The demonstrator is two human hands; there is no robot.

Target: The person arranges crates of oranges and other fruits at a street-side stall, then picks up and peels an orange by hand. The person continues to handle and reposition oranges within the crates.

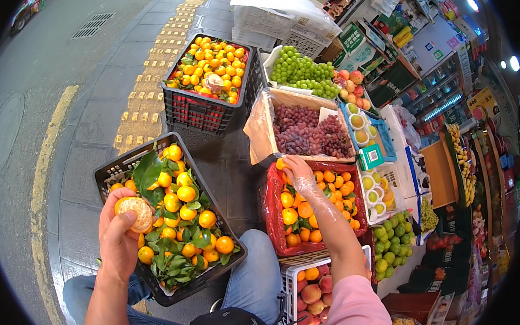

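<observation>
Black plastic crate (pixel 210 277) of leafy orange mandarins (pixel 186 193); red-plastic-lined crate (pixel 273 215) to its right. Left hand (pixel 114 234) curled round fruit; right hand (pixel 300 173) pinching. Partly peeled round mandarin (pixel 137 212), above black crate — pale face toward camera, no clear long axis, some skin left. Pinched small orange piece (pixel 281 163) — can't tell what.

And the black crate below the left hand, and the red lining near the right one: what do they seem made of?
Black crate: probably moulded plastic, matte, judging by its even colour and rounded corners. Red lining: seemingly thin plastic film, since it looks glossy and creased.
</observation>
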